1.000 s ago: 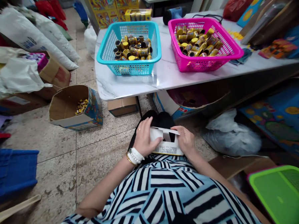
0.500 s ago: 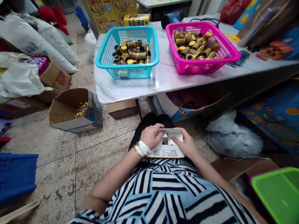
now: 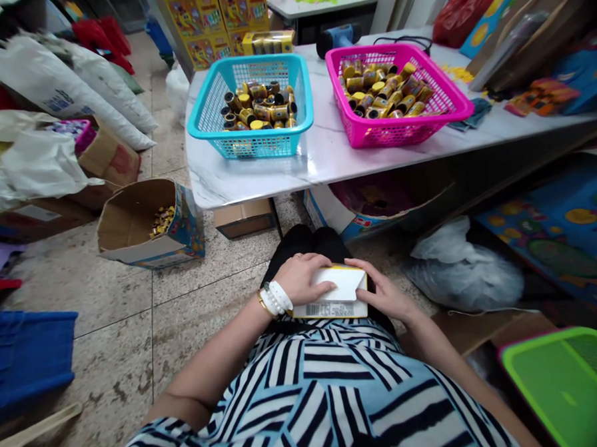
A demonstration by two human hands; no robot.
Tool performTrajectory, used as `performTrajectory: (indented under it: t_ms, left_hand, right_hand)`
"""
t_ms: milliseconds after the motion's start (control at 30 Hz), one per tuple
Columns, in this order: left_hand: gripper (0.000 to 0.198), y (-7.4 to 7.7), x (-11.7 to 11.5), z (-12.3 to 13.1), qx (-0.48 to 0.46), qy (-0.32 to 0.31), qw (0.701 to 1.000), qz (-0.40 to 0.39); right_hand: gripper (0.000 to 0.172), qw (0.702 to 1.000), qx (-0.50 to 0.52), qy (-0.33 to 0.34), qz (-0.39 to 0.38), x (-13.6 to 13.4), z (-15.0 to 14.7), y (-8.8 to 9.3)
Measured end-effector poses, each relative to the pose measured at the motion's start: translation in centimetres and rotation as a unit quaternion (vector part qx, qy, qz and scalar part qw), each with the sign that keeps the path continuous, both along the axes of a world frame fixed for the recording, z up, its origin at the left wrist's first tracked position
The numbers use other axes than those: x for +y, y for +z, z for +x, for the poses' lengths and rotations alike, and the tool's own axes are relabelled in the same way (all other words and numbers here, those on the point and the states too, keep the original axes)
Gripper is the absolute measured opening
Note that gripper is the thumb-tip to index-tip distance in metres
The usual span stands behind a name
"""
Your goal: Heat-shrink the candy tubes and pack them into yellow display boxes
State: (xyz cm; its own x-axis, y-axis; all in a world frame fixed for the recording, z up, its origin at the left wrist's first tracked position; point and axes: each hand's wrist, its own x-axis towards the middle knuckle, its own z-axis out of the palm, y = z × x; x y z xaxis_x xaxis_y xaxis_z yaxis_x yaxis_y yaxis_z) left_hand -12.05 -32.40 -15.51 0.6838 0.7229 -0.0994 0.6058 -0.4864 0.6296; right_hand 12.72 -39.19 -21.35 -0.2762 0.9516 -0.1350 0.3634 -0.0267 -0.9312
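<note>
Cardboard carton is lying open on the floor, left. Near centre, the left hand is clasping a small white box, fingers flat across its top; the right hand is gripping the box's right end. Pink basket is sitting on the far table.

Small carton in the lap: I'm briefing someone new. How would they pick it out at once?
Find the white marble table holding the blue basket and pink basket; the lap lies just below. There the left hand and right hand hold a small carton. Unlike the brown floor boxes, it is white with a barcode strip.
</note>
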Motion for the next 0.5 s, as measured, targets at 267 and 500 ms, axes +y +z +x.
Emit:
performTrajectory:
  t_ms: [267,500]
  left_hand:
    - [0.050,-1.0,-0.2,0.0,0.055,0.021,0.998,0.033]
    - [0.073,-1.0,0.6,-1.4,-0.011,-0.082,0.996,0.040]
  right_hand:
    - [0.087,0.997,0.028,0.057,-0.049,0.4,0.9,0.3]
    - [0.072,0.994,-0.080,-0.072,-0.003,0.4,-2.0,0.5]
